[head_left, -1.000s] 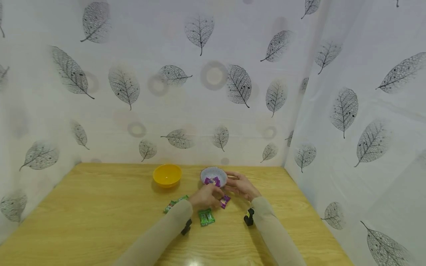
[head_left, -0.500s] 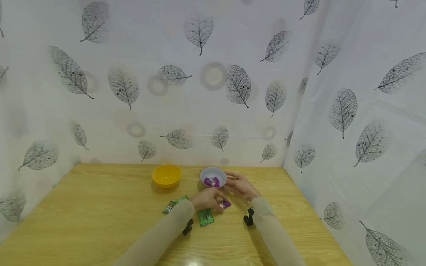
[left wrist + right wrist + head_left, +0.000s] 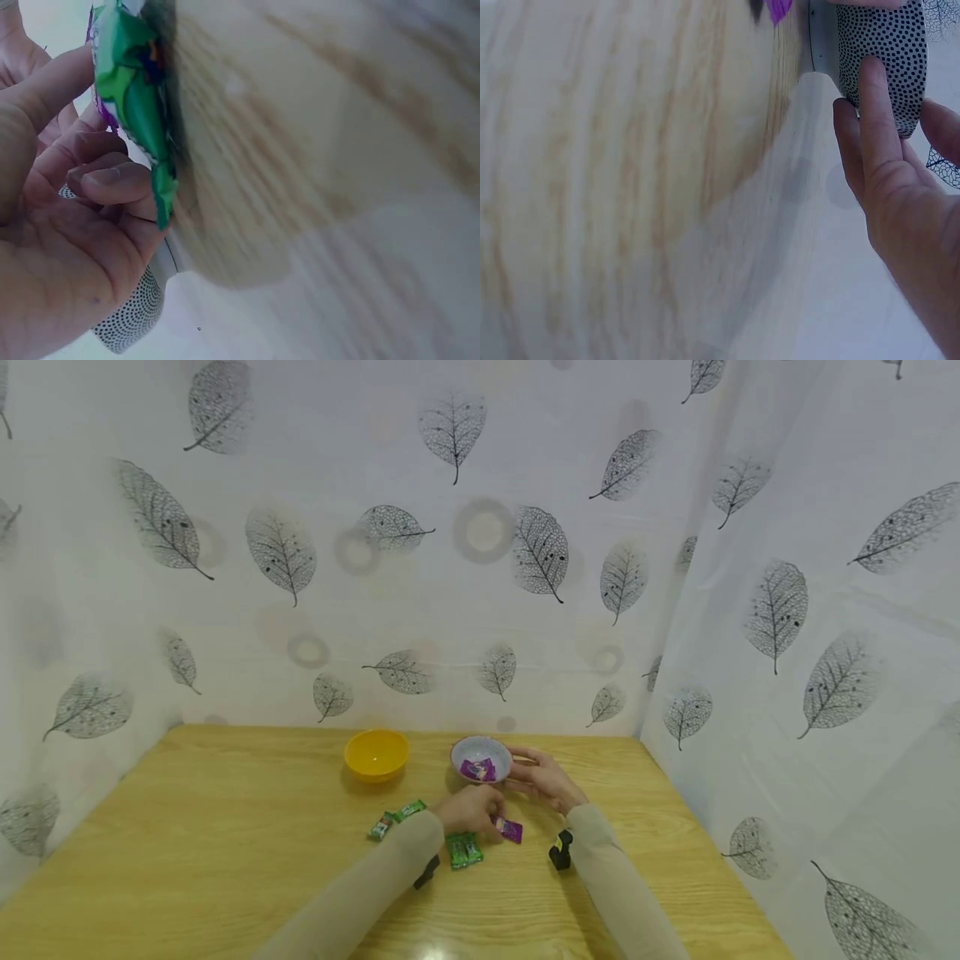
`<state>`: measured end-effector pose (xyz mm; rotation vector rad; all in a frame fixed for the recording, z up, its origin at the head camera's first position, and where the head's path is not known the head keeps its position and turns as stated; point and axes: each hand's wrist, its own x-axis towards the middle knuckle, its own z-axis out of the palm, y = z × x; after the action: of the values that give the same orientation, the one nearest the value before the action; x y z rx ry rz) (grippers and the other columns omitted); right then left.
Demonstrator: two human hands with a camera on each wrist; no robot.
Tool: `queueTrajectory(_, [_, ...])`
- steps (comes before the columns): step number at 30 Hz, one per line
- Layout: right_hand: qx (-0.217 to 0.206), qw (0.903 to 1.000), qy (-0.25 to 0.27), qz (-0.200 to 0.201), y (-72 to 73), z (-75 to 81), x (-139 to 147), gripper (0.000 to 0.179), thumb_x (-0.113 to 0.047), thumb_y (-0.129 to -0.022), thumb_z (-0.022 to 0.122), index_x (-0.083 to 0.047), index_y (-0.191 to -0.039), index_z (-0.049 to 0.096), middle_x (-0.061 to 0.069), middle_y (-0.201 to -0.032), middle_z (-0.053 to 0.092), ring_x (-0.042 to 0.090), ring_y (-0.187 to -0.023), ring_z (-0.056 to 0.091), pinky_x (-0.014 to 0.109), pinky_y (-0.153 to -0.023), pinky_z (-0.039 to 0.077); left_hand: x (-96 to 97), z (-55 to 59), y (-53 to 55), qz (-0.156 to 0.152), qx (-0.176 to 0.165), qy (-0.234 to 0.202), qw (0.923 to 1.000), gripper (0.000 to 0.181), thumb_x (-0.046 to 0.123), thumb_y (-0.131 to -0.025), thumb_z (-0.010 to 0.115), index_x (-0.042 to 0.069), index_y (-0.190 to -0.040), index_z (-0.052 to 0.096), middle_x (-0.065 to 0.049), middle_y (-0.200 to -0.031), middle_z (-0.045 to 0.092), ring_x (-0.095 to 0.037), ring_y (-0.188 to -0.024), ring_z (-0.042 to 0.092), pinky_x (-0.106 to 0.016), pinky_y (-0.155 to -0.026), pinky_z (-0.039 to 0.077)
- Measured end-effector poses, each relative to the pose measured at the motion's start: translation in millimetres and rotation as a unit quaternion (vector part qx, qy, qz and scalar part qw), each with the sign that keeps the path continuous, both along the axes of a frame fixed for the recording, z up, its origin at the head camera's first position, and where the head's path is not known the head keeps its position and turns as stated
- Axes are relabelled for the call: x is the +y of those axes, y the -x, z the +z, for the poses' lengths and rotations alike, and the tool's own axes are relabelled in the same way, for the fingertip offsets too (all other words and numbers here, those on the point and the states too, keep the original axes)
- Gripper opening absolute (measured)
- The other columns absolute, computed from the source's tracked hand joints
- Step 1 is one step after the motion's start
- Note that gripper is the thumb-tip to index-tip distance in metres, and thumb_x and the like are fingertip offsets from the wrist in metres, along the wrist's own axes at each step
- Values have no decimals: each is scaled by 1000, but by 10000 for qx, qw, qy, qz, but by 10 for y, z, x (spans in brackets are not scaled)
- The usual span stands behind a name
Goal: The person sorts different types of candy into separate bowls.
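My left hand pinches one end of a purple candy packet low over the table, in front of the patterned bowl. Its curled fingers show in the left wrist view, where a green candy packet covers most of the purple one. That green packet lies just below the hand in the head view. My right hand rests against the right side of the bowl, which is pale inside. Nearly straight fingers touch its black-dotted outer wall. Purple candy packets lie inside this bowl.
A yellow bowl stands left of the patterned one, near the table's back edge. Two more green packets lie left of my left hand. A leaf-printed sheet rises behind the wooden table and along its right side.
My left hand has shifted slightly toward me, and the purple packet at its fingertips has turned and slid nearer with it. The right hand stays at the bowl.
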<state>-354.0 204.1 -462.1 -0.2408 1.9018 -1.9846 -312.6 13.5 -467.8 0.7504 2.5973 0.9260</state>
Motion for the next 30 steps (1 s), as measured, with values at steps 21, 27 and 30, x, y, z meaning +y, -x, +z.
queueTrajectory(21, [55, 9999, -145, -12, -39, 30, 6, 50, -2, -101, 47, -1, -150, 34, 30, -144, 44, 37, -126, 55, 40, -105, 47, -220, 237, -100, 403, -584, -584, 9958, 20, 21, -70, 87, 21, -86, 76, 3, -78, 66, -15, -73, 52, -27, -61, 44])
queueTrajectory(27, [80, 9999, -129, 74, -4, -14, 10, 52, -3, -101, 48, 1, -150, 31, 32, -146, 40, 39, -127, 53, 42, -106, 46, -316, 260, -84, 176, -416, -684, 9966, 20, 23, -73, 86, 16, -90, 77, 6, -78, 70, -12, -67, 54, -24, -59, 46])
queueTrajectory(30, [22, 9999, -86, 56, 9, -32, 2, 53, -2, -100, 49, 1, -150, 31, 32, -147, 39, 40, -127, 52, 41, -106, 47, -364, 271, -93, 116, -294, -756, 9966, 17, 25, -75, 85, 16, -87, 76, 6, -75, 68, -10, -68, 53, -23, -60, 45])
